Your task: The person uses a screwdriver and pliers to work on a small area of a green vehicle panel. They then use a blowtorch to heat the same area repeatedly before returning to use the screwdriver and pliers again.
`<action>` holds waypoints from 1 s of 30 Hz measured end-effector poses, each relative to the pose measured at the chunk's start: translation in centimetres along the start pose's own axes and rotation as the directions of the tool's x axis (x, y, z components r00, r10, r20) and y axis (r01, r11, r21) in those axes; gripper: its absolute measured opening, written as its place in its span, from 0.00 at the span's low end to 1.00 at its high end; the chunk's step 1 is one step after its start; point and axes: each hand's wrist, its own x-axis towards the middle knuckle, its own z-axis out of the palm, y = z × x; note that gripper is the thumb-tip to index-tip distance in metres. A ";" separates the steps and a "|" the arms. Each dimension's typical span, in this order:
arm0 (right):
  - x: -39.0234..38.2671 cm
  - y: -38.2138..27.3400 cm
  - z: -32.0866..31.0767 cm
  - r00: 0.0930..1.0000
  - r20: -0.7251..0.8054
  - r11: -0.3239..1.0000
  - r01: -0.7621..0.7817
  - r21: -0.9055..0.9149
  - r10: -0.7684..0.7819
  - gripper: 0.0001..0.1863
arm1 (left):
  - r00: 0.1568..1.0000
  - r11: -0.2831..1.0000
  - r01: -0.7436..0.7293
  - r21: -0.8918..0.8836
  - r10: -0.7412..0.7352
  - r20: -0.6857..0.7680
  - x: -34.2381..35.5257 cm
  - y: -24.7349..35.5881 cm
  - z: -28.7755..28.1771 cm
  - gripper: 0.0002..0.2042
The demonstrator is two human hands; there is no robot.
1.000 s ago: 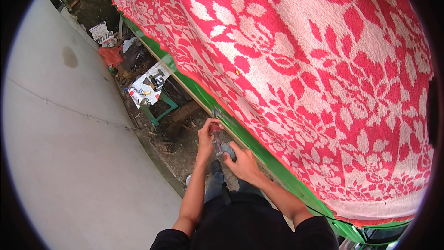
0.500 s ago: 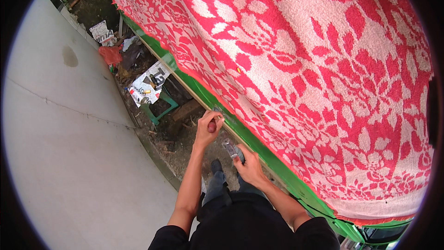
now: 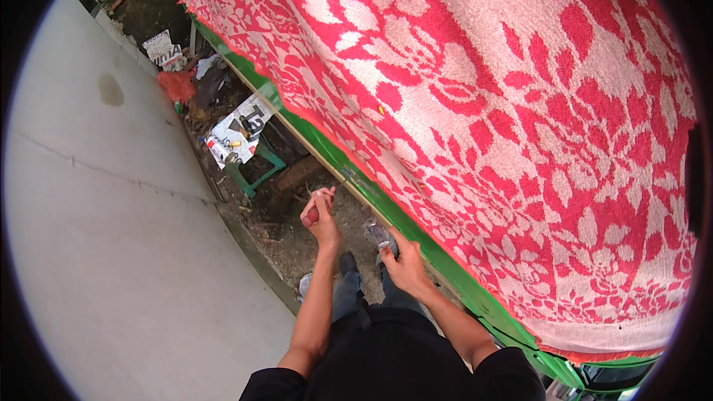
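My left hand is closed round a tool with a reddish-brown rounded handle; its far end is hidden by my fingers. That hand hangs just to the left of the long green panel edge, apart from it. Lower and to the right, my right hand grips a small clear and greyish object, whose kind I cannot make out. It is near the green edge too. A greyish patch marks the green surface ahead of my hands.
A red and white floral cloth covers the large green body on the right. On the left stands a curved pale wall. Between them are a green stool with printed sheets on it, and a red plastic bag.
My left hand has drawn back from the green edge, down and to the left, keeping the handle in it. My right hand and its clear object have shifted only slightly.
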 end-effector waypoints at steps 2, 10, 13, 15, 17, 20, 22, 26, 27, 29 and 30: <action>0.1 0.3 0.0 1.000 -0.001 1.000 0.020 0.006 -0.020 0.14 | 0.997 1.000 0.012 0.019 -0.014 0.076 0.8 0.6 0.3 0.17; 0.0 0.0 0.1 0.996 0.018 0.996 0.091 -0.022 -0.091 0.13 | 0.987 0.993 -0.040 0.112 0.022 0.157 2.3 1.2 0.7 0.17; 0.0 -0.5 0.0 0.997 0.048 0.998 0.063 -0.012 -0.062 0.13 | 0.973 0.985 -0.052 0.164 0.014 0.229 2.8 0.8 0.3 0.14; 0.1 -0.8 0.2 0.994 0.064 0.996 0.091 -0.008 -0.091 0.13 | 0.961 0.977 -0.033 0.211 -0.027 0.274 3.5 -0.7 -0.3 0.13; 0.2 -1.1 0.5 0.991 0.064 0.993 0.117 -0.004 -0.116 0.13 | 0.955 0.969 -0.081 0.233 0.009 0.296 3.8 -2.0 -0.5 0.13; 0.5 -2.2 0.6 0.989 0.084 0.993 0.122 0.009 -0.122 0.13 | 0.936 0.955 -0.165 0.246 0.073 0.345 4.1 -2.2 0.0 0.12; 0.7 -2.3 0.9 0.985 0.091 0.989 0.145 0.008 -0.145 0.13 | 0.915 0.934 -0.228 0.274 0.110 0.389 3.9 -1.7 0.3 0.12; 1.5 -1.7 2.1 0.984 0.103 0.985 0.155 -0.075 -0.147 0.15 | 0.859 0.868 -0.356 0.346 0.158 0.488 3.3 -0.9 0.9 0.11; 1.8 -1.7 2.3 0.986 0.110 0.985 0.133 -0.106 -0.122 0.16 | 0.842 0.850 -0.388 0.356 0.169 0.513 3.4 -0.6 1.2 0.11; 1.2 -0.5 2.6 0.968 0.066 0.969 0.246 -0.028 -0.244 0.15 | 0.775 0.806 -0.482 0.344 0.209 0.596 3.4 0.0 1.5 0.11; 0.9 -0.2 2.6 0.953 0.046 0.954 0.299 0.006 -0.299 0.15 | 0.743 0.783 -0.523 0.338 0.224 0.630 3.2 0.3 1.6 0.11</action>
